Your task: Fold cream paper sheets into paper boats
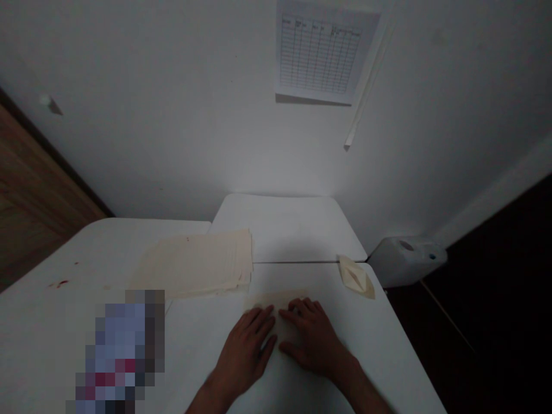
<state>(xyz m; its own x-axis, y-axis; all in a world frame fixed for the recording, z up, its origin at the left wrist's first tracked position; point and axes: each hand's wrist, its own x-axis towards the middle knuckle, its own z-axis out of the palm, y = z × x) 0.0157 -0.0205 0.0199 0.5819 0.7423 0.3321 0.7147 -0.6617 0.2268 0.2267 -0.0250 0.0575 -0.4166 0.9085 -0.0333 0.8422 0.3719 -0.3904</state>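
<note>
Left hand, right hand: palms down, fingers unclenched, at a pale sheet. Leftward, paper stack; rightward, folded paper.

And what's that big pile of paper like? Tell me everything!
The pile of paper is cream-coloured, made of thin-looking sheets lying flat, their right-hand edges not quite lined up. A tiny dark mark shows near its far edge. It lies across the join between white tabletops, beyond the left hand; no hand touches it.

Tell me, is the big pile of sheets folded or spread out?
Spread out: the pile of sheets beyond the left hand lies wide and flat, with no fold showing.
</note>
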